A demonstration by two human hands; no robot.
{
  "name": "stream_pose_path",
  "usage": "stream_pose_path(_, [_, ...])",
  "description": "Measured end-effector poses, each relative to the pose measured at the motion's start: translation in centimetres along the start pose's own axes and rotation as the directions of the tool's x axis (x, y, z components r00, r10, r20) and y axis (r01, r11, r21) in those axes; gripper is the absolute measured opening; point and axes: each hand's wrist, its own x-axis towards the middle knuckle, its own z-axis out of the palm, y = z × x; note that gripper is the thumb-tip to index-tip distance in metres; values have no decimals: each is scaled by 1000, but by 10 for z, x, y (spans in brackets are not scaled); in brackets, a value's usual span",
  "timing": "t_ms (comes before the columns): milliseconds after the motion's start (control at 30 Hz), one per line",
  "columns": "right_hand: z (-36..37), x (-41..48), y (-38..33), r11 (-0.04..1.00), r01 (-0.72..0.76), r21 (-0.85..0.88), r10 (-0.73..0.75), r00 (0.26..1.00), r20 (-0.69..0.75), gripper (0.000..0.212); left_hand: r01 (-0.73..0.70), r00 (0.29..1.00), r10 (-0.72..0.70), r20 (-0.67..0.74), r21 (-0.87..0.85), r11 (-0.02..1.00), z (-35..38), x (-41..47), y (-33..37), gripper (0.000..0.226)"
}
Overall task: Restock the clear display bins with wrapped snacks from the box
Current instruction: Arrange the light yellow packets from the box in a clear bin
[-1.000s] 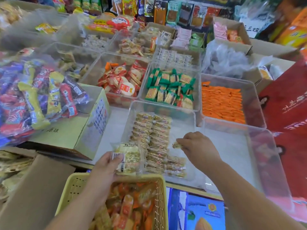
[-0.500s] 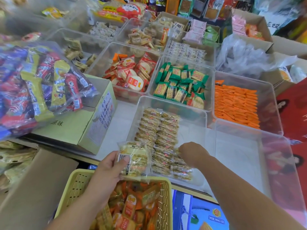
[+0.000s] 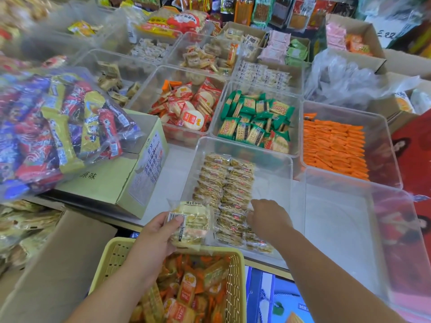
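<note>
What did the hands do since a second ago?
The right hand moved nearer, to the close end of the snack rows in the clear bin; whether it let go of its snack is hidden. The left hand still holds the bag of snacks by the yellow basket.

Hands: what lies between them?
Head view: the pack the left hand holds, then rows of wrapped snacks in the clear bin, up to the right hand.

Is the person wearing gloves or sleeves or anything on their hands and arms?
No. The left hand and the right hand are both bare, and so are the arms as far as the picture shows. No gloves, sleeves, rings, watch or bracelet can be seen.
</note>
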Motion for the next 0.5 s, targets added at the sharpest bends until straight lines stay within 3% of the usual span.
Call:
stream_pose_path(67, [-4,-24,-6,991,112,74,-102,988,-118,52,37,999,-37,1,-58,998,2,-8,6,16])
stream_pose_path(133, [-7,-56,-14,924,323,204,-274,932,-236,73,73,997,-71,27,-89,993,1,-17,8,40])
stream_pose_path(233, [-6,-94,-22,765,633,120,-514,712,-479,78,91,990,-84,113,-62,994,1,-33,5,38])
stream_pose_path(300, [-3,-109,-24,689,725,-5,-611,578,-541,74,79,990,-72,120,-52,996,5,-43,4,33])
stream_pose_path(500, [5,-130,-17,589,799,125,-610,540,-579,54,78,994,-75,86,-42,996,13,-63,6,58])
